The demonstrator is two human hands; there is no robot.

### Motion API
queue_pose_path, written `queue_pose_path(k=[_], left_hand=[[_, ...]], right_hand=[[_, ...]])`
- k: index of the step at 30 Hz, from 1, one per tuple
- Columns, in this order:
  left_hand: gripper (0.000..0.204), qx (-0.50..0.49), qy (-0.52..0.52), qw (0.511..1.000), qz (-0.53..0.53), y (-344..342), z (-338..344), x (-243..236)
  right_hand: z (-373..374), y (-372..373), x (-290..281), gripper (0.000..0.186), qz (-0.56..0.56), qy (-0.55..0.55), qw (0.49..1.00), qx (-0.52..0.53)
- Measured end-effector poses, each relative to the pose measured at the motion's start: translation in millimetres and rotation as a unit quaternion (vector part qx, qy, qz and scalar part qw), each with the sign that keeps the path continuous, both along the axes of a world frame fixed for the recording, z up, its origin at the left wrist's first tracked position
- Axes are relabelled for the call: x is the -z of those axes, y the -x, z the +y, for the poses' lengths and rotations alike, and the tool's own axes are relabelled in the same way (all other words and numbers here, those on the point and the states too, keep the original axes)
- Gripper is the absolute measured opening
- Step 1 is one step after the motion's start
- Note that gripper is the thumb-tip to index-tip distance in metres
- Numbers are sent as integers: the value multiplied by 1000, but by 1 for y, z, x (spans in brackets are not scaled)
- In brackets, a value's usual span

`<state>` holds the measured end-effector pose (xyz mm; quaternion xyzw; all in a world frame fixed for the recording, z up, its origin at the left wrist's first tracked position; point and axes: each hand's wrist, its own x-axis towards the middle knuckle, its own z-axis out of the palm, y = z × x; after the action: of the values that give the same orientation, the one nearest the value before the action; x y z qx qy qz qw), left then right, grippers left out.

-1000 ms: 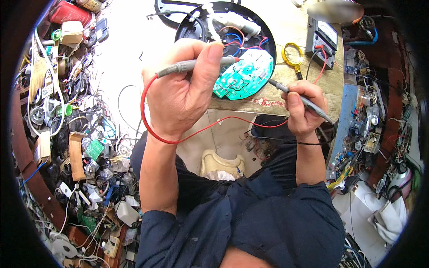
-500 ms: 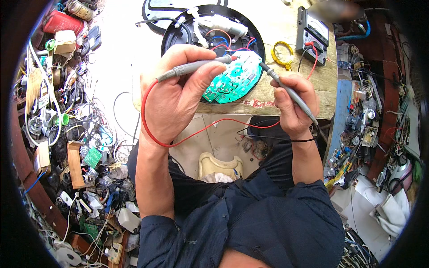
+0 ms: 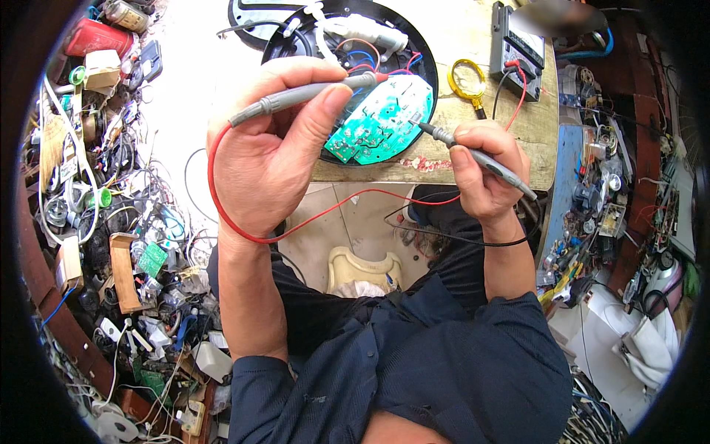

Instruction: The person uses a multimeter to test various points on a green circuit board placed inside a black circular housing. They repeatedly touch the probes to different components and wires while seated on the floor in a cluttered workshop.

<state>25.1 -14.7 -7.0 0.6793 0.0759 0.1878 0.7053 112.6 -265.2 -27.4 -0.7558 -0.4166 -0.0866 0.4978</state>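
Observation:
Between the thumb and fingers of my left hand (image 3: 277,152) is a grey test probe (image 3: 299,96) with a red lead. Its red tip end lies over the upper part of a green circuit board (image 3: 384,122). My right hand (image 3: 488,166) pinches a second grey test probe (image 3: 481,159) with a black lead, its dark tip at the board's right side. Whether either tip touches the board I cannot tell. The board rests in a round black housing (image 3: 425,48) with coloured wires and a white plastic part (image 3: 370,35) behind it.
An analog multimeter (image 3: 518,52) with red and black leads plugged in stands at the table's back right. Beside it lies a yellow-rimmed magnifying glass (image 3: 466,80). Heaps of scrap parts and cables (image 3: 148,259) fill the left side; more parts (image 3: 599,177) lie at the right.
The left probe has shifted left and up. The right probe's tip has moved left and down along the board's right side. Both hands still hold their probes.

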Motion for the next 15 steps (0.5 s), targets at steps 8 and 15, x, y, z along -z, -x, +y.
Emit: queue_pose_path(k=[8,15], left_hand=[[21,0,-41,999,35,-1,-4,1],[22,17,-92,992,81,0,-5,-2]], right_hand=[[2,-1,1,16,1,12,1000,-5],[6,0,-1,16,-2,38,999,-3]])
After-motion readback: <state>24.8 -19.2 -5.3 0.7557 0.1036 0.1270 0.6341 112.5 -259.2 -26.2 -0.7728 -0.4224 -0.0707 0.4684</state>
